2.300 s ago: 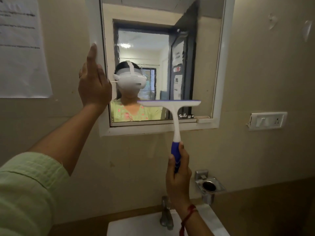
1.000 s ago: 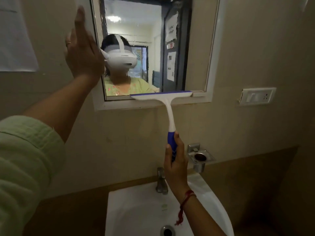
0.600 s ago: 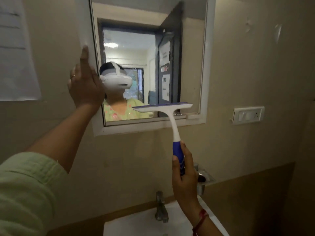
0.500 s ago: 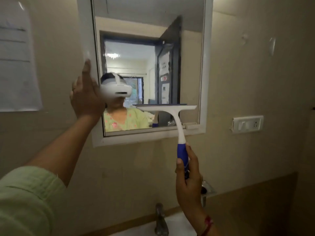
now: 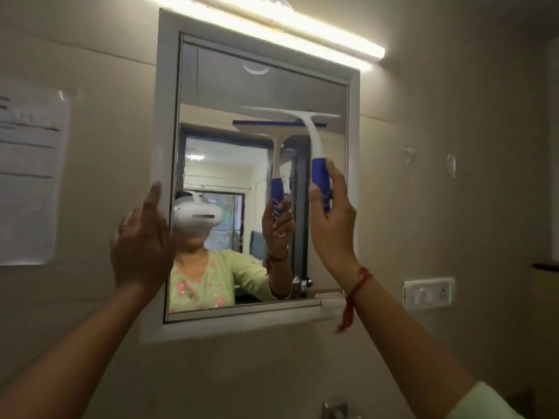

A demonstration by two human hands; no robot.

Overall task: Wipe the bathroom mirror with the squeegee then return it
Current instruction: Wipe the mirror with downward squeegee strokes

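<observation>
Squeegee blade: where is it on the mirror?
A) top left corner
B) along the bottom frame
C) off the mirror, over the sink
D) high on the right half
D: the squeegee blade is high on the right half of the mirror, its handle gripped by the right hand.

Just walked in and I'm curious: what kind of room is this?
Most likely a bathroom: a framed wall mirror with a tube light above it, and the top of a tap showing just below.
</observation>
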